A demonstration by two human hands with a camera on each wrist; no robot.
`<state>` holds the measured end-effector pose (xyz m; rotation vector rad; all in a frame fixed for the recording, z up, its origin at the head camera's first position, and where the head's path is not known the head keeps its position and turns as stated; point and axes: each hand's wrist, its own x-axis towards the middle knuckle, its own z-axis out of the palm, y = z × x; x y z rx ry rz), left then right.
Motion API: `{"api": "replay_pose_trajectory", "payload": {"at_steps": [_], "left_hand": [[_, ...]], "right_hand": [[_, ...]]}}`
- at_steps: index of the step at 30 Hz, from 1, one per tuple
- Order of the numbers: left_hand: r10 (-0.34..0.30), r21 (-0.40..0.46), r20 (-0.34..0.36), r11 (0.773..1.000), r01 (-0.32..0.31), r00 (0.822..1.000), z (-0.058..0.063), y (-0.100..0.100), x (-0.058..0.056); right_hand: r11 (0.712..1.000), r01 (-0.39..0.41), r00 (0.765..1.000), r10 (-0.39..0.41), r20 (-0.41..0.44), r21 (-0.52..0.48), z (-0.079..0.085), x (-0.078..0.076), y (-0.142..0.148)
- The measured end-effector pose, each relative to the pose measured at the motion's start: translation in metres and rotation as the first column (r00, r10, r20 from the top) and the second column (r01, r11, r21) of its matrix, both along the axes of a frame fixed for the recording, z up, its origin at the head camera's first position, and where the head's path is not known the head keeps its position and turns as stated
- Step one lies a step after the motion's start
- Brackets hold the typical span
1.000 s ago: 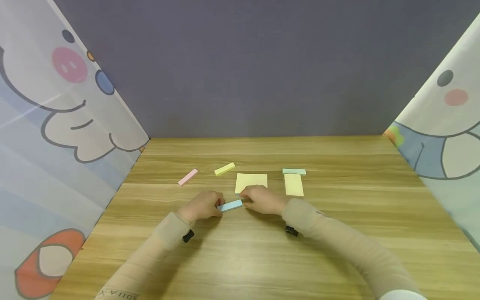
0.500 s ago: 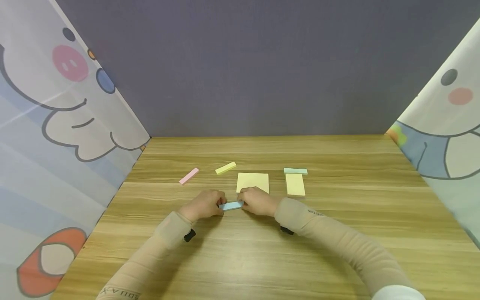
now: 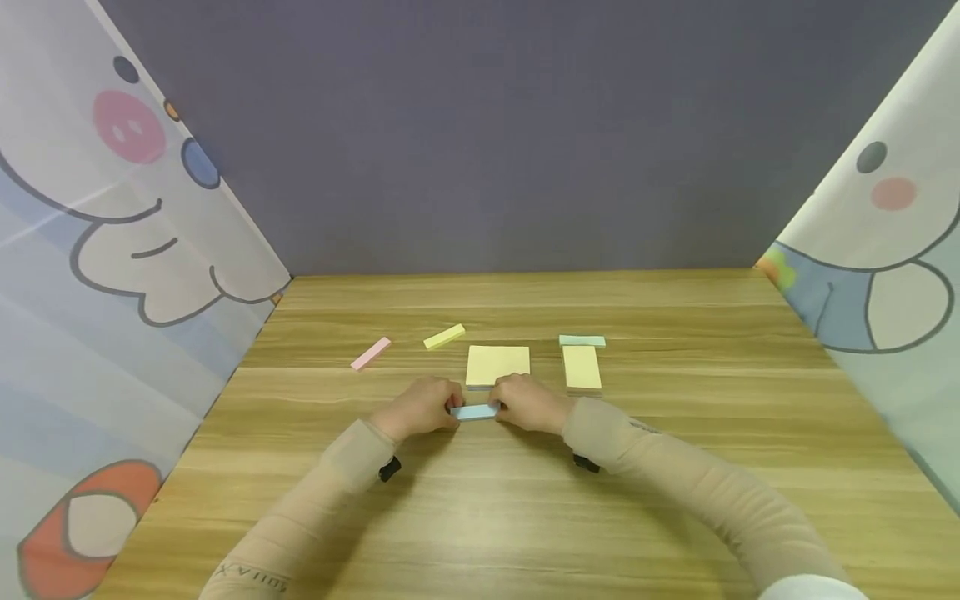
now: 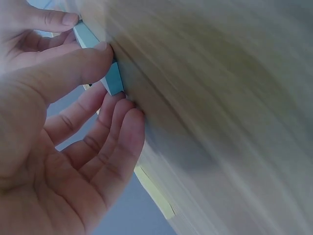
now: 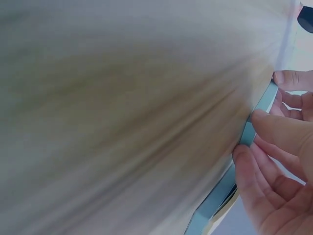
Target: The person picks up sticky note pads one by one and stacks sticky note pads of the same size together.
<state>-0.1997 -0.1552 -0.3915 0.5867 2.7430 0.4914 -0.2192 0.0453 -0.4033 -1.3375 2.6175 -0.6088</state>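
A light blue strip of sticky notes (image 3: 475, 412) lies almost level in front of a large yellow sticky-note pad (image 3: 498, 365), whose lower side shows a blue edge. My left hand (image 3: 422, 407) pinches the strip's left end between thumb and fingers. At its right end, my right hand (image 3: 531, 403) pinches it the same way, close to the pad's front edge. The left wrist view shows the blue strip (image 4: 113, 78) under the left thumb, with the other hand beyond. In the right wrist view, the large pad's blue side (image 5: 217, 196) runs below the right fingertips.
A pink strip (image 3: 371, 353) and a yellow strip (image 3: 444, 337) lie at the back left of the wooden table (image 3: 480, 517). To the right, a mint green strip (image 3: 582, 341) sits against the back of a smaller pale yellow pad (image 3: 582, 367). A grey wall (image 3: 525, 142) rises behind.
My right hand has come from the large pad's front edge onto the blue strip's right end. The strip has turned from slanted to nearly level, and my left hand has shifted slightly right.
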Motion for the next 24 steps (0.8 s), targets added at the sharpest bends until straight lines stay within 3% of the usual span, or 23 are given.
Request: {"api": "replay_pose_trajectory", "payload": {"at_steps": [9, 24], "left_hand": [[-0.079, 0.033, -0.036, 0.996, 0.08, 0.996, -0.005, 0.016, -0.005], [-0.098, 0.041, -0.03, 0.994, 0.099, 0.995, -0.006, 0.028, -0.009]], "right_hand": [[0.998, 0.068, 0.997, -0.068, 0.033, 0.009, -0.003, 0.003, 0.02], [0.986, 0.154, 0.987, -0.156, 0.048, 0.057, -0.001, 0.007, 0.031]]}}
